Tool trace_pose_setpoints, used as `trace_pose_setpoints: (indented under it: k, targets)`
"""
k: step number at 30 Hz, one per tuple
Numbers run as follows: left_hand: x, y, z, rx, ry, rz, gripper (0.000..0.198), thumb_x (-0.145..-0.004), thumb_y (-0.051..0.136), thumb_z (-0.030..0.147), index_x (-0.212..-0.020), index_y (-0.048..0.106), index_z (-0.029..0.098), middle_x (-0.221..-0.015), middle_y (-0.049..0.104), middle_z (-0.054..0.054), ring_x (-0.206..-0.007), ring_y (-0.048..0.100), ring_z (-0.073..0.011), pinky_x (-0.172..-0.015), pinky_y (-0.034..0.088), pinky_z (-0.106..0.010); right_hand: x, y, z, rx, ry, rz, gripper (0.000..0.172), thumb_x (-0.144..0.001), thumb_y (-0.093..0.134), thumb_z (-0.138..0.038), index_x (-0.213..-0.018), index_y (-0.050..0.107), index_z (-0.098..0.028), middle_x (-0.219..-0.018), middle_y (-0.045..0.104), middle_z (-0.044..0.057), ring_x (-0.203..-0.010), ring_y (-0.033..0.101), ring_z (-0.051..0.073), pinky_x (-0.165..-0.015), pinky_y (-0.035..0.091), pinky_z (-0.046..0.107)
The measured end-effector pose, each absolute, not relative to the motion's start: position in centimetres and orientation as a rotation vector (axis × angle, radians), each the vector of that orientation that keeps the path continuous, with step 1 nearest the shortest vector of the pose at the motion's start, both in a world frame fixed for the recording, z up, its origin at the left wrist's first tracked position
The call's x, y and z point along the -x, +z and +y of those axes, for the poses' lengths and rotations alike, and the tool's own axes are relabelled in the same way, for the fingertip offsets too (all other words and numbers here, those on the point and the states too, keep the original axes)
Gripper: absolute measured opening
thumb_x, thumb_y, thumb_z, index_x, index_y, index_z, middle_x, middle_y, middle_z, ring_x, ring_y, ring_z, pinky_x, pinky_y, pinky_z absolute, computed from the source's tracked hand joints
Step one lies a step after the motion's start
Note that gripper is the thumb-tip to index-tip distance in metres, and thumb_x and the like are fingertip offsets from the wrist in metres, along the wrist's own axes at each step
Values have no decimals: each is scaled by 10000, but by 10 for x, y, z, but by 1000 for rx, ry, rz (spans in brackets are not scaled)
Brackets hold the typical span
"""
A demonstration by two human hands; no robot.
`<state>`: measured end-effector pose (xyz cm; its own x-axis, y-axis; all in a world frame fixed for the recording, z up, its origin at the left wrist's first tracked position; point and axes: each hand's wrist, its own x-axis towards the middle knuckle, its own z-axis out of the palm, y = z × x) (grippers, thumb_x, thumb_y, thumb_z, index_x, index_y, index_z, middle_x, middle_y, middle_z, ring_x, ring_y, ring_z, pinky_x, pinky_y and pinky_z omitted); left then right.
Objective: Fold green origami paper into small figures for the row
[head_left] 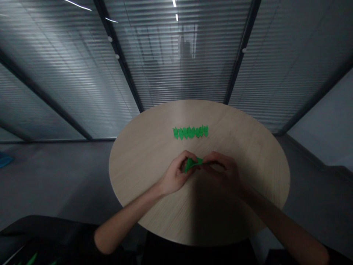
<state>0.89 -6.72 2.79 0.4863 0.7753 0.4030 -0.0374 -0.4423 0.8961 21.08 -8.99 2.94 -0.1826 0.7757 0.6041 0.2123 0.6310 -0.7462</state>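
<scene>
My left hand [178,173] grips a small piece of folded green paper [191,164] between thumb and fingers. The paper is bent, with a pointed end hanging down on its left side. At its right end, the fingertips of my right hand [223,169] pinch the edge. Both hands are just above the round table, close together. Beyond them, a row of several small green folded-paper shapes [191,133] with pointed ends lies side by side on the tabletop. Part of the held paper is hidden behind my fingers.
The round light-wood table [138,154] stands before a glass wall with blinds [193,81]. A blue item [4,159] lies on the floor at the far left. Green bits [32,258] show at the bottom left on something dark.
</scene>
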Motion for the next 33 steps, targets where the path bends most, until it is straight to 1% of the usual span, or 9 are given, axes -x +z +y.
trace_pose_setpoints:
  k: [4,7,9,12,18,22,28,33]
  targets:
    - [-10,27,-67,-1784,1124,591,146,-884,700,206,-975,587,187,-941,624,-50,-852,600,-152,-725,514,-280,-212,27,-89,808,556,-1712,80,-872,705,-145,-851,700,-222,-801,713,2,-729,676,133,-674,536,241]
    - [-13,27,-67,-1776,1177,582,163,-853,749,199,-921,601,185,-968,637,-51,-860,616,-146,-747,509,-280,-211,27,-90,839,567,-1728,69,-878,701,-157,-859,710,-223,-809,722,6,-737,681,139,-681,535,248]
    - [-14,27,-68,-1770,1218,578,130,-865,732,186,-885,604,180,-961,644,-52,-859,624,-144,-756,506,-283,-211,29,-90,881,616,-1734,49,-890,691,-181,-872,712,-221,-811,722,7,-739,688,141,-685,544,246]
    - [-15,28,-68,-1780,1248,604,127,-872,715,190,-864,588,177,-941,649,-56,-835,626,-144,-730,507,-282,-210,30,-91,939,681,-1718,35,-898,684,-221,-874,708,-213,-802,720,10,-728,697,144,-677,552,241]
    - [-14,31,-69,-1828,1281,712,127,-872,679,178,-855,554,190,-870,641,-38,-752,594,-130,-661,489,-273,-210,27,-90,985,770,-1669,132,-885,715,-308,-828,682,-194,-732,706,11,-658,688,141,-599,533,221]
    - [-13,31,-69,-1847,1273,724,110,-881,664,187,-865,555,192,-845,633,-30,-709,570,-122,-621,465,-268,-209,28,-91,974,817,-1661,144,-897,700,-317,-832,681,-191,-733,706,15,-664,686,136,-603,527,216]
    - [-10,34,-69,-1915,1224,681,116,-887,690,212,-881,579,178,-900,635,-47,-790,590,-140,-680,470,-280,-209,29,-93,974,846,-1644,147,-908,679,-316,-830,673,-191,-732,699,17,-667,685,139,-609,531,221]
    - [-10,34,-69,-1896,1214,694,121,-908,676,235,-865,581,173,-898,639,-51,-785,596,-139,-697,475,-281,-209,28,-92,945,908,-1610,133,-900,690,-312,-840,690,-194,-741,719,22,-674,702,144,-633,559,225]
